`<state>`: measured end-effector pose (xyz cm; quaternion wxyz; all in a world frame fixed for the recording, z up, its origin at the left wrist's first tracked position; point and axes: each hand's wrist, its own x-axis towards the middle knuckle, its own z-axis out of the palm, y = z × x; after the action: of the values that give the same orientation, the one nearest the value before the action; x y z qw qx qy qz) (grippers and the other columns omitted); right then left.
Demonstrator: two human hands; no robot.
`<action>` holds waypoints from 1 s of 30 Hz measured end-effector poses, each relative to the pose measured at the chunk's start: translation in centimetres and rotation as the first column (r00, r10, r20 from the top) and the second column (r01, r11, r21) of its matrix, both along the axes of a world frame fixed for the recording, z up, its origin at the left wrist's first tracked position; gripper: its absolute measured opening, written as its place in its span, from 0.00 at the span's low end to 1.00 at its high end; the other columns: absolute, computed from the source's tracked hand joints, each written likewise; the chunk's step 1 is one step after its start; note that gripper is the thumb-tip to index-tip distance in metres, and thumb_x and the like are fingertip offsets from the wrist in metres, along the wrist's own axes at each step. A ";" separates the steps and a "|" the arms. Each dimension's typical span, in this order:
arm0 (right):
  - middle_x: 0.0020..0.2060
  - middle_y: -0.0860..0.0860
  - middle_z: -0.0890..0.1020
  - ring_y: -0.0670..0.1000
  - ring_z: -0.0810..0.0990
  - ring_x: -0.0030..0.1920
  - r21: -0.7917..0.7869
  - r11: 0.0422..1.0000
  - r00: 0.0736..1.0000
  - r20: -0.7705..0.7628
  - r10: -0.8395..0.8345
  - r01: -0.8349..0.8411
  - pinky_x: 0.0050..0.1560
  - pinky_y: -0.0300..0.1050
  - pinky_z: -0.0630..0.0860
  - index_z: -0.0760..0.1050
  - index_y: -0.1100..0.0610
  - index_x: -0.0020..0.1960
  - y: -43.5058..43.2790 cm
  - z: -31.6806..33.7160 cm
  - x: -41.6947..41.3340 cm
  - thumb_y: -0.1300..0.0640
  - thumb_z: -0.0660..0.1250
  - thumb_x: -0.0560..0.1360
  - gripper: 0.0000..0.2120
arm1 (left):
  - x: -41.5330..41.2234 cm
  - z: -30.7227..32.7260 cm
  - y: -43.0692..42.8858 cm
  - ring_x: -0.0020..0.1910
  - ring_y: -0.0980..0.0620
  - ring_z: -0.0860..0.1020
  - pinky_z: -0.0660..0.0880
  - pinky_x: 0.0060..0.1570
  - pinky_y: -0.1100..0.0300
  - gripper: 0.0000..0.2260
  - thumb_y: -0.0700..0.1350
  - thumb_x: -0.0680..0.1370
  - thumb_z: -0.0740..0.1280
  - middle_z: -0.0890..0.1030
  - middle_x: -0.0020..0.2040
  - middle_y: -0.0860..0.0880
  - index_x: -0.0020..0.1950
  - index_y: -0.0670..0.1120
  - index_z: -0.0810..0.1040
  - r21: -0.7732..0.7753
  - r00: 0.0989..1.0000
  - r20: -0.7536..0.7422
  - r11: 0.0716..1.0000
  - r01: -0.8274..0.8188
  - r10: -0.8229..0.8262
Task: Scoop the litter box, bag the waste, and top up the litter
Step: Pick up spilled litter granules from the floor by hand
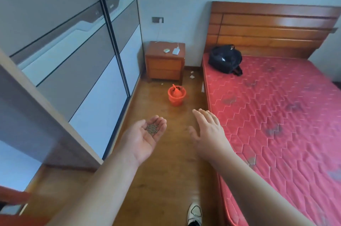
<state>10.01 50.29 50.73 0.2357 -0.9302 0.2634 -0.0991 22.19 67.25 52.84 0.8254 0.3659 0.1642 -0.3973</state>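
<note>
My left hand (145, 137) is stretched out palm up, cupped, and carries a small heap of grey-brown granules (152, 129) near the base of its fingers. My right hand (208, 129) is held out beside it, palm down, fingers straight and spread, holding nothing. Ahead on the wooden floor stands an orange bucket (176, 99) with an orange scoop (176, 91) leaning inside it. No litter box or bag is in view.
A sliding-door wardrobe (73, 70) runs along the left. A wooden nightstand (165, 61) stands against the far wall. A bed with a red mattress (276, 111) and a black backpack (225, 59) fills the right. My shoe (194, 213) is on the floor strip between them.
</note>
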 end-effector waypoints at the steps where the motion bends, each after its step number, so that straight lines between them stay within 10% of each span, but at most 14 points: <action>1: 0.79 0.47 0.59 0.51 0.50 0.80 0.003 1.000 1.000 0.008 -0.002 0.002 0.78 0.52 0.53 0.57 0.49 0.80 -1.8 0.5 1.1 0.47 0.59 0.82 0.29 | 1.1 0.4 -1.9 0.51 0.40 0.83 0.82 0.49 0.50 0.17 0.43 0.85 0.54 0.81 0.50 0.35 0.65 0.33 0.74 -0.005 1.000 0.010 1.000 0.002 -0.002; 30: 0.78 0.46 0.61 0.50 0.51 0.80 -0.018 0.983 0.982 -0.041 -0.183 0.183 0.78 0.52 0.55 0.59 0.49 0.79 -27.1 2.7 46.0 0.47 0.59 0.82 0.27 | 50.2 0.4 -31.4 0.46 0.41 0.85 0.83 0.44 0.50 0.17 0.43 0.85 0.53 0.83 0.46 0.36 0.59 0.33 0.76 -0.019 0.986 -0.004 0.986 0.165 -0.165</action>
<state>55.97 23.21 53.42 0.2133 -0.9056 0.3520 -0.1022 72.39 35.89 53.21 0.7925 0.3696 0.1317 -0.4669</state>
